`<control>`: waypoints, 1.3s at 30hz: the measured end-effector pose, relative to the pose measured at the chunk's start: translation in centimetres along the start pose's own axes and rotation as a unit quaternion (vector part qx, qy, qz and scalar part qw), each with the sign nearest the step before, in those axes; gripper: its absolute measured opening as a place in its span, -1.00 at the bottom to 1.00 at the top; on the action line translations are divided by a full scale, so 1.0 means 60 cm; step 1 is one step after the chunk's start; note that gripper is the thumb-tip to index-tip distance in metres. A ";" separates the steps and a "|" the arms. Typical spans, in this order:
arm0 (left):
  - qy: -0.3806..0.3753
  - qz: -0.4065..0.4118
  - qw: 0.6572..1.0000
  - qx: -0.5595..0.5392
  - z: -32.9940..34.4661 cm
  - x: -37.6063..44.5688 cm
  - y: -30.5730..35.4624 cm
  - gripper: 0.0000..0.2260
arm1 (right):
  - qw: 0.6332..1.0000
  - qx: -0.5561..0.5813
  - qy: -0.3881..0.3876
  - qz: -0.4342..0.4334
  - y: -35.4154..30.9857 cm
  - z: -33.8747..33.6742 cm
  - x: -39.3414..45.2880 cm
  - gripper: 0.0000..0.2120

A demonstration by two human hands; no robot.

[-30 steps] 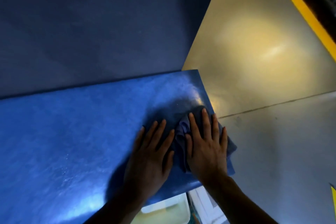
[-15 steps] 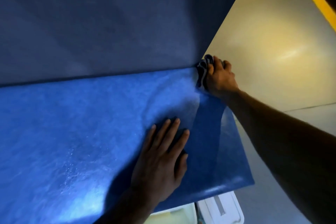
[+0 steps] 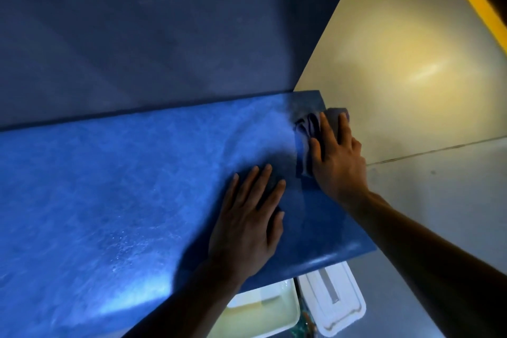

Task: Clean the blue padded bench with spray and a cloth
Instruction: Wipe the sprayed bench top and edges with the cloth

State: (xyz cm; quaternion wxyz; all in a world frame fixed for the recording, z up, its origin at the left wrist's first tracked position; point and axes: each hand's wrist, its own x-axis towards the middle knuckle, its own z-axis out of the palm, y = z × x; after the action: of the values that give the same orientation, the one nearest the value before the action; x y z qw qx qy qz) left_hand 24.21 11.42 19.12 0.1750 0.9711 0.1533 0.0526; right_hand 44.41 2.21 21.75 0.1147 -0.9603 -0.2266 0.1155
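Observation:
The blue padded bench [image 3: 115, 195] fills the lower left, its seat shiny and flecked with spray droplets near the front. A crumpled grey-purple cloth [image 3: 308, 129] lies at the seat's right end, a little in from the back corner. My right hand [image 3: 336, 156] presses flat on the cloth with straight fingers pointing away from me. My left hand [image 3: 247, 222] rests flat on the seat, just left of the right hand, fingers spread and holding nothing. No spray bottle is in view.
The bench's dark blue padded backrest [image 3: 137, 35] rises behind the seat. A pale floor [image 3: 411, 68] with a yellow line lies to the right. Two white plastic containers [image 3: 332, 302] sit under the bench's front right corner.
My right hand has slid the cloth from the back corner of the seat toward me along the right end, and its fingers have flattened. My left hand has stayed flat on the seat.

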 end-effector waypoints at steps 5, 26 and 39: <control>-0.018 0.001 1.000 0.010 0.000 -0.002 -0.001 -0.53 | 0.996 -0.083 0.023 -0.014 0.021 0.018 -0.113 -0.42; -0.080 -0.055 0.994 0.050 -0.081 -0.089 -0.139 -0.36 | 0.989 -0.135 -0.043 -0.036 -0.039 0.058 -0.285 -0.49; -0.079 -0.061 0.994 0.043 -0.077 -0.088 -0.135 -0.36 | 0.990 -0.110 -0.063 -0.060 -0.160 0.027 0.038 -0.50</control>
State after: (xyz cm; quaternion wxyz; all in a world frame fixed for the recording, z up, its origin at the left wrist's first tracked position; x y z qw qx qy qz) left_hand 16.21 18.47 20.31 0.1474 0.9677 0.2003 -0.0420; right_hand 42.01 11.91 22.43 0.0009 -0.9424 -0.3021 0.1434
